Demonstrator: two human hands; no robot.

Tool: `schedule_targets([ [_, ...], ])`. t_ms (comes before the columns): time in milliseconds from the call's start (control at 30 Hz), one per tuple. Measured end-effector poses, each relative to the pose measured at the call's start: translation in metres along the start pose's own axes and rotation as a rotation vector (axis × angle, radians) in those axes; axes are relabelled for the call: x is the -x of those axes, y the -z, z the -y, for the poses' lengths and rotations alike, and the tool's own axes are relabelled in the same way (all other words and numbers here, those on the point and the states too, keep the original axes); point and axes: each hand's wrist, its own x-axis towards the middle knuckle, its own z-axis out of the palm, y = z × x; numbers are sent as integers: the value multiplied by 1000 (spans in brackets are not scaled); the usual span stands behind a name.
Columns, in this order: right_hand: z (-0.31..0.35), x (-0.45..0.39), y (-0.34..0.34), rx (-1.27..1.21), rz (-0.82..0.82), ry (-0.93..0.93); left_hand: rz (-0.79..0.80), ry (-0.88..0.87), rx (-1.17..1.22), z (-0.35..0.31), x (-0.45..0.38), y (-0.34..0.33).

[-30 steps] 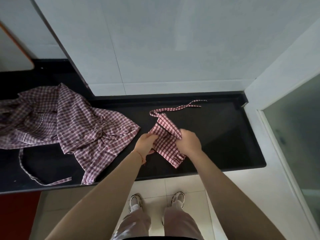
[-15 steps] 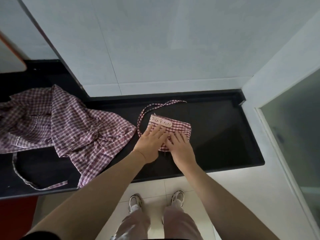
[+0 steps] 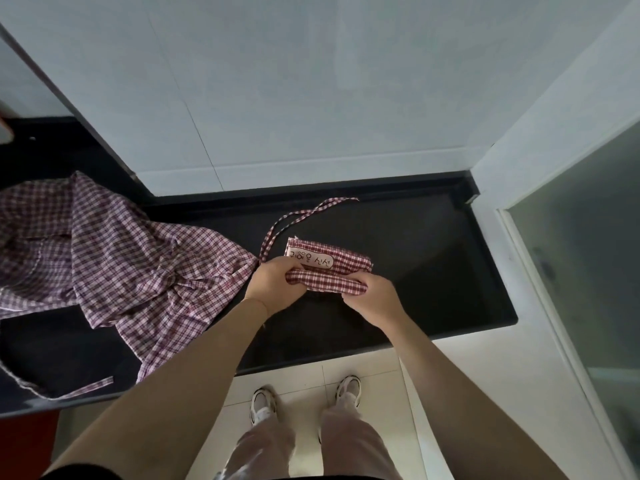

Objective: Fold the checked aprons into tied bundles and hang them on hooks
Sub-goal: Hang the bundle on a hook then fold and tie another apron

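the folded apron (image 3: pixel 329 268) lies on the black counter (image 3: pixel 433 258), a compact checked packet with a pale label (image 3: pixel 310 261) face up. i have both hands on its near edge, which is rolled up into a narrow tube: my left hand (image 3: pixel 273 289) grips the left end and my right hand (image 3: pixel 372 299) pinches the right end, fingers curled round the cloth. i judge this to be the rolling step, with the bundle not yet tied. its strap (image 3: pixel 304 214) trails loose from the left end toward the back of the counter, lying flat. next i would need to roll the packet over toward the wall, keeping it tight, then free one hand to fetch that strap and wind it round. left of me a heap of unfolded aprons (image 3: pixel 114 261) waits, its corner just beside my left hand. no hooks are in view.
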Motion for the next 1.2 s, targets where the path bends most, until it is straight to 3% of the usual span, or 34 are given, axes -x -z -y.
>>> schedule_targets([
  [100, -9, -5, 7, -392, -3, -200, -30, 293, 225, -4, -12, 7],
  [200, -13, -9, 8, -531, -49, -281, 55, 339, 270, -1, -23, 10],
  [367, -3, -17, 3, -567, -134, -361, 72, 361, 240, 0, -33, 8],
  [767, 2, -33, 8, -470, -76, -463, -36, 557, -59, -32, -63, -9],
  [833, 3, -36, 8, -477, -86, -498, -218, 469, -230, -42, -52, -14],
  [900, 4, -39, 8, -487, -95, -542, -466, 196, -347, -48, -31, -19],
  [933, 5, -40, 10, -505, -97, -566, -509, 86, -364, -51, -19, -24],
  [967, 6, -41, 10, -525, -95, -587, -463, 68, -320, -53, -6, -28],
  [1000, 5, -41, 11, -542, -95, -602, -341, 190, -195, -56, 3, -33],
  [1067, 6, -42, 11, -554, -87, -607, -67, 660, 204, -60, 9, -41],
  [1133, 6, -44, 12, -538, -77, -612, -61, 925, 668, -58, 3, -46],
  [1200, 6, -44, 13, -548, -62, -631, -159, 959, 1015, -60, -6, -46],
])
